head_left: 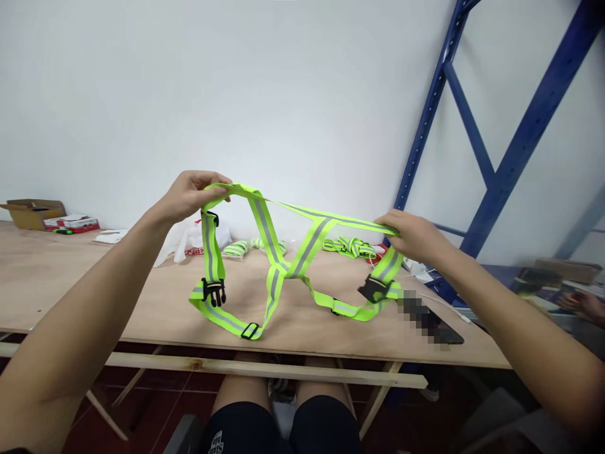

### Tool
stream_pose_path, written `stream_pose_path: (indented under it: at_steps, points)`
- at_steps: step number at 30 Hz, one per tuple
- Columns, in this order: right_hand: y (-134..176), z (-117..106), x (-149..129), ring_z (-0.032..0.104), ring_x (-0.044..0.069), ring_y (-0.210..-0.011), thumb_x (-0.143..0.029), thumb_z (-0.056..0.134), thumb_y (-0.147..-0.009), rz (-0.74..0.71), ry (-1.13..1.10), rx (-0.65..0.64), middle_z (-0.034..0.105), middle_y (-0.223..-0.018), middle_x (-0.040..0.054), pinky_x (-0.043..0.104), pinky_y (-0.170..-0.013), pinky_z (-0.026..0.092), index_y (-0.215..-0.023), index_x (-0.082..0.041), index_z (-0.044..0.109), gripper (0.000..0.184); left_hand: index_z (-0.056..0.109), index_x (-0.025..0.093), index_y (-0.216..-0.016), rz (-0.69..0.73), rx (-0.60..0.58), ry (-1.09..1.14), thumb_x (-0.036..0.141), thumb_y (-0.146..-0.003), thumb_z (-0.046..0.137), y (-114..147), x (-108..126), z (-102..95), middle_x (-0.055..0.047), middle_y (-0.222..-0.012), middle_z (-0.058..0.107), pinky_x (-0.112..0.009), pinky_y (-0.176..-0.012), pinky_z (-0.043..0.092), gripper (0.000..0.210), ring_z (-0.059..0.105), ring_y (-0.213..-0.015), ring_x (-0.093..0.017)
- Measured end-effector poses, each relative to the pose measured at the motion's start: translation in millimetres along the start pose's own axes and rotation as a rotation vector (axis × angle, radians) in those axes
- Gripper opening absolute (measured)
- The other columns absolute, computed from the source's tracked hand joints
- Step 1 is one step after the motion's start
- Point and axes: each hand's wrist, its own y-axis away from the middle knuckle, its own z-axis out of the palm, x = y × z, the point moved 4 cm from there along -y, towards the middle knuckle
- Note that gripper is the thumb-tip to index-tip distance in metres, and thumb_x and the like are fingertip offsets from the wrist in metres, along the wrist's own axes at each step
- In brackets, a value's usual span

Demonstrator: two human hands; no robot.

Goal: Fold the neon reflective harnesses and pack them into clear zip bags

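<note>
A neon-yellow reflective vest [283, 270], made of straps with a grey stripe, hangs stretched out between my two hands above the table. My left hand [193, 192] pinches its upper left strap. On the other side, my right hand [411, 233] grips the upper right strap, with the fingers partly hidden behind the band. A black prong buckle [215, 292] dangles at the vest's left, and a black socket buckle [374, 288] at its right. The two buckle halves are apart. Near the bottom sits a black strap slider [250, 331].
Folded reflective straps [350, 246] and white plastic bags [208, 236] lie along the table's back. A phone [437, 325] is at the right, partly pixelated. A cardboard box [35, 213] stands far left; blue rack posts [501, 164] rise at right. A person's hand [586, 306] shows at the right edge.
</note>
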Motion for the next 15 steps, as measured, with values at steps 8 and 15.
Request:
stream_pose_path:
  at_steps: [8, 15]
  points:
    - [45, 61, 81, 0.065, 0.025, -0.074, -0.046, 0.069, -0.070, 0.577, -0.355, 0.047, 0.072, -0.080, 0.0073, 0.035, -0.065, 0.047, -0.091, -0.020, 0.072, 0.034, 0.053, 0.017, -0.058, -0.179, 0.128, 0.230, 0.032, -0.068, 0.078, 7, -44, -16.9, -0.004, -0.062, 0.066, -0.021, -0.047, 0.039, 0.032, 0.063, -0.062, -0.015]
    - [39, 75, 64, 0.061, 0.021, -0.067, -0.066, 0.072, -0.065, 0.544, -0.657, -0.153, 0.074, -0.080, 0.0080, 0.029, -0.056, 0.040, -0.085, -0.017, 0.077, 0.053, 0.056, 0.016, -0.059, -0.220, 0.152, 0.319, 0.033, -0.066, 0.084, 6, -53, -19.5, -0.006, -0.063, 0.068, -0.023, -0.054, 0.051, 0.033, 0.067, -0.063, -0.015]
